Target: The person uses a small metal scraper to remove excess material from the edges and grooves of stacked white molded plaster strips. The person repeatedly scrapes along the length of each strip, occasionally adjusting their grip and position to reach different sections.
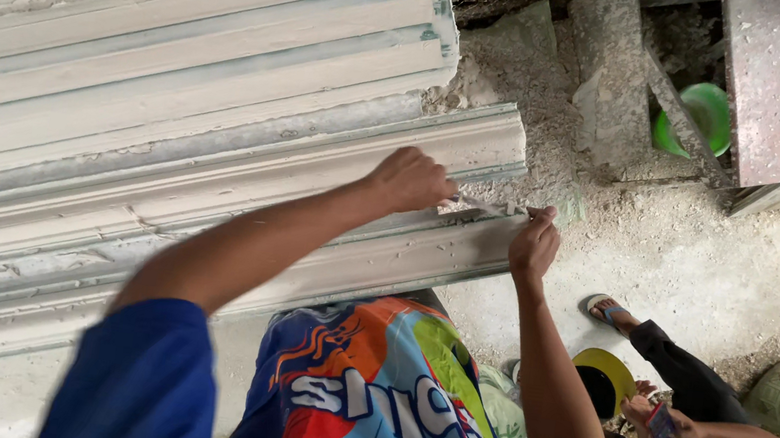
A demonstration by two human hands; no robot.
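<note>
1. the stack of long white moulded strips [175, 100] fills the left and middle of the view, lying side by side and slanting up to the right, dusty and chipped along their ridges.
2. the dusty floor [686, 258] spreads to the right of the strip ends, with rubble and grey slabs [609, 77] beyond and a green bowl [700, 114] tucked among them.
3. another person [713, 432] sits low at the right edge, holding a small phone; a yellow disc [606, 368] lies by them.
4. the left hand [410, 180] rests on the end of the lower strip, fingers curled shut on what looks like a thin blade [487, 205] lying flat along the ridge.
5. the right hand [534, 243] meets the blade's far tip at the strip's end, fingertips pinched together on it.
6. the step in hand seems to be scraping or trimming the strip's end; the next move likely calls for a steady, even pull along the ridge with both hands level.
</note>
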